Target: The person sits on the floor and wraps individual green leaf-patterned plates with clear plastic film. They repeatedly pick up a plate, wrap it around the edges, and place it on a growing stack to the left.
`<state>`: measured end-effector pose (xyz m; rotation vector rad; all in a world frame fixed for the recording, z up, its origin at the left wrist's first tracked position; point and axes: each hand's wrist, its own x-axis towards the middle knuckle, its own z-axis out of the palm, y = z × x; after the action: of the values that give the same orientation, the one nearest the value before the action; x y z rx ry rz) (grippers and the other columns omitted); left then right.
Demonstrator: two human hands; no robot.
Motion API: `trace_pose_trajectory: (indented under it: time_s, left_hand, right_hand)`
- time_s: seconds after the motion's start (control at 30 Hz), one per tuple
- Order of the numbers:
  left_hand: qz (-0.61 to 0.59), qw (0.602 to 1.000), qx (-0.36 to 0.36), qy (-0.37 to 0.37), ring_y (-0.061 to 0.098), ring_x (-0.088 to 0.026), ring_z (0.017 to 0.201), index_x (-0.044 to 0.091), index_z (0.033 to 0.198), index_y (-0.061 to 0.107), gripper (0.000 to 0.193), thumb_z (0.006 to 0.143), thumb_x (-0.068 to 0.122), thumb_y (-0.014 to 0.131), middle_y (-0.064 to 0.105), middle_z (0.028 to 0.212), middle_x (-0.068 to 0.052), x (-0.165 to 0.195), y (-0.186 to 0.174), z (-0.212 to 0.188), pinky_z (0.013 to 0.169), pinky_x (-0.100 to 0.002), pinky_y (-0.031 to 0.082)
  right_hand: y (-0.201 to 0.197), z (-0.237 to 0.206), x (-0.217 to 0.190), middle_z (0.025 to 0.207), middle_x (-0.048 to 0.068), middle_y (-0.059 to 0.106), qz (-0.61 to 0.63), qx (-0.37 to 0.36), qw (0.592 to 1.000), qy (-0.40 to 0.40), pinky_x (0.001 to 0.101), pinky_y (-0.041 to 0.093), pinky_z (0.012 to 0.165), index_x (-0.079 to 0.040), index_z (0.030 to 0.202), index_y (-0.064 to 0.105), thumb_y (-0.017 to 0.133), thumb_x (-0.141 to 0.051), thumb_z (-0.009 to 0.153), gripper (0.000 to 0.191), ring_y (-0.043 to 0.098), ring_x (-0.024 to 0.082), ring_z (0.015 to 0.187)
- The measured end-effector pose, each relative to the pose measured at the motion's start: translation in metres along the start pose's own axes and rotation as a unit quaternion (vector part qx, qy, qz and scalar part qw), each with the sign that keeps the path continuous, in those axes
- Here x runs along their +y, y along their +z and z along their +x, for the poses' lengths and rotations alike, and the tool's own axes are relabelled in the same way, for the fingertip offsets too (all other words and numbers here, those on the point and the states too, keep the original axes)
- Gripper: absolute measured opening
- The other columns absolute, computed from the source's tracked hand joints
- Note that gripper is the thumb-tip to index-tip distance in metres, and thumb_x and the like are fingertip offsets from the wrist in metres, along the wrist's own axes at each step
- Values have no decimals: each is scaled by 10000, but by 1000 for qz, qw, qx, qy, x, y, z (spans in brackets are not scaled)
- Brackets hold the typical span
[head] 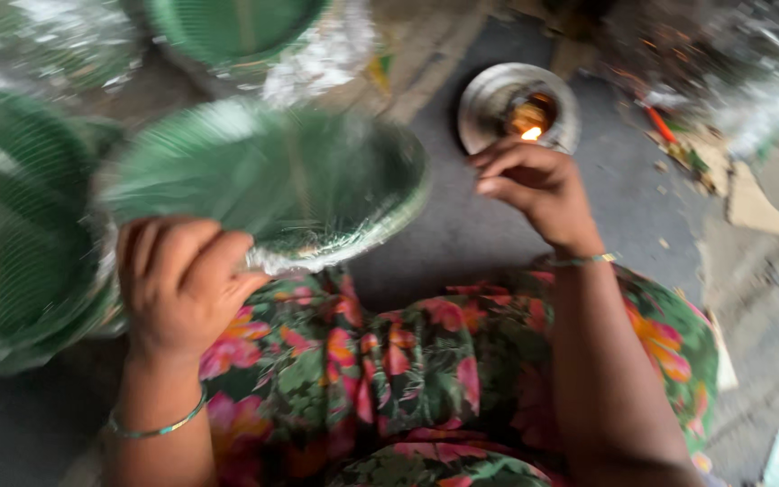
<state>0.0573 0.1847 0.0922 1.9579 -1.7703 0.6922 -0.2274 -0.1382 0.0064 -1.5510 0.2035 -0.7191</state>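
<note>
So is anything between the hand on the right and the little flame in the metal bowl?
Nothing visible. The right hand hovers just in front of the flame in the metal bowl; the left hand holds a green plate.

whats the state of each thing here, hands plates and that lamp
left hand: grip shut on the rim of the green plate
green plate: held up, tilted, blurred
right hand: fingers curled, beside the metal bowl, holding nothing that shows
metal bowl: on the floor, upright
flame: lit, inside the bowl
plate stack: piled at left, blurred
</note>
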Motion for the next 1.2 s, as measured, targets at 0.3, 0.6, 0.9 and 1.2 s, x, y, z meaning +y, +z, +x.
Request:
trace_pose_trajectory:
  time_s: [0.3,0.6,0.9,1.2]
  left_hand:
    - [336,921,15,-196,506,-293,1212,142,1228,653,116,1129,143,592,576,1281,-74,-83,-32,-90,1093,-492,351]
    - [154,971,5,-183,437,-442,1374,171,1553,511,622,1004,365,732,438,1555,-199,-78,45,-44,1124,-624,313]
    - [19,878,-288,-382,548,-391,1133,258,1606,131,1272,627,614,861,513,1298,-210,-110,222,73,940,-538,407]
    - [149,960,-172,-161,716,-356,776,83,990,735,298,1097,215,491,737,850,-170,-172,283,120,669,-500,522]
  right_hand:
    - [48,5,47,1008,53,738,-41,35,982,183,295,566,852,-3,1052,702,698,-74,979,102,674,135,920]
    - [40,3,66,984,50,735,-66,74,963,251,297,587,785,-11,1054,699,693,-132,969,149,713,143,879]
    - [33,-4,82,974,56,750,-125,55,953,270,310,591,765,16,1079,704,667,-63,945,160,729,159,858]
    - [24,6,88,927,61,752,-108,76,949,287,286,581,755,3,1082,720,692,-104,962,163,722,132,840]
